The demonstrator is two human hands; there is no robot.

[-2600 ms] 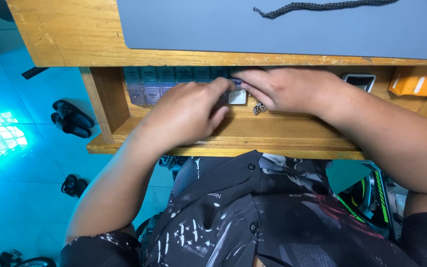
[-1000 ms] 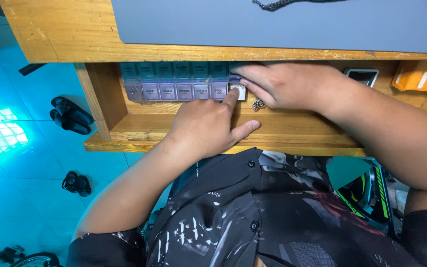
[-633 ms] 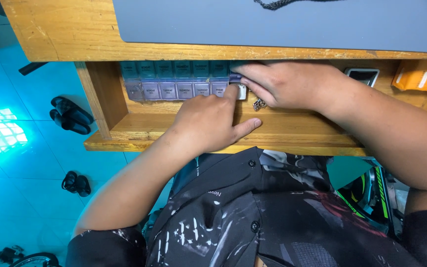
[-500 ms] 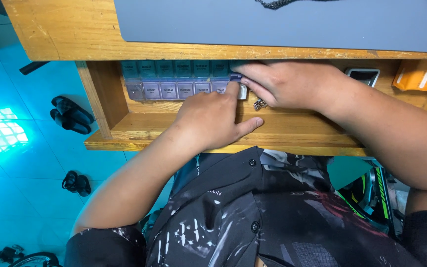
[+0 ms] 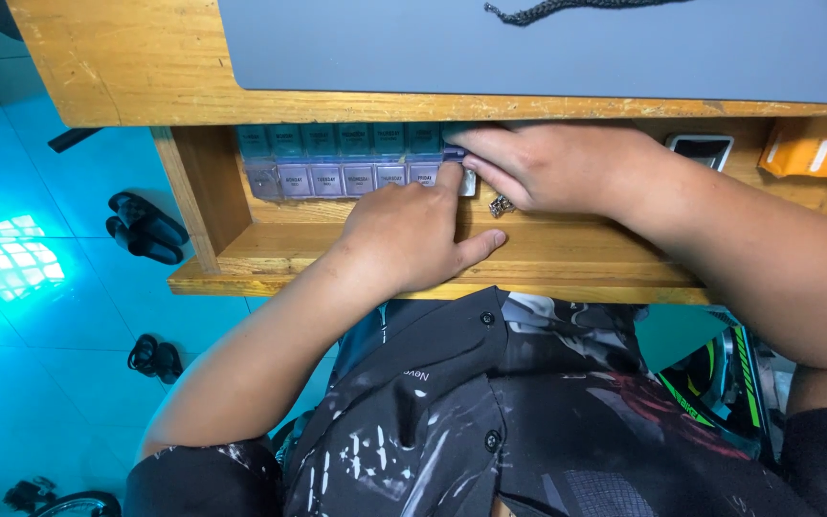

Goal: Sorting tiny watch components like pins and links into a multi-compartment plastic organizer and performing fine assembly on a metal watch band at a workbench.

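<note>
A long translucent pill organizer [image 5: 356,161], made of rows of small square lidded compartments in grey-blue plastic, is lying on a scratched wooden shelf [image 5: 567,258] under a wooden desktop [image 5: 126,67] covered by a smooth grey mat [image 5: 547,43]. A braided black cord [image 5: 567,8] is resting on the mat.

Compared with the view from half a second ago, almost nothing is changing: both hands are staying at the organizer's right end.

The left hand [image 5: 412,235] is lying palm down on the shelf, fingers curled loosely, thumb pointing right, one fingertip pressing against the last compartments. The right hand [image 5: 552,168] is reaching in from the right, fingers partly closed and pinching the organizer's end compartment. A small metallic object [image 5: 501,204], too small to identify, is sitting beneath it.
</note>
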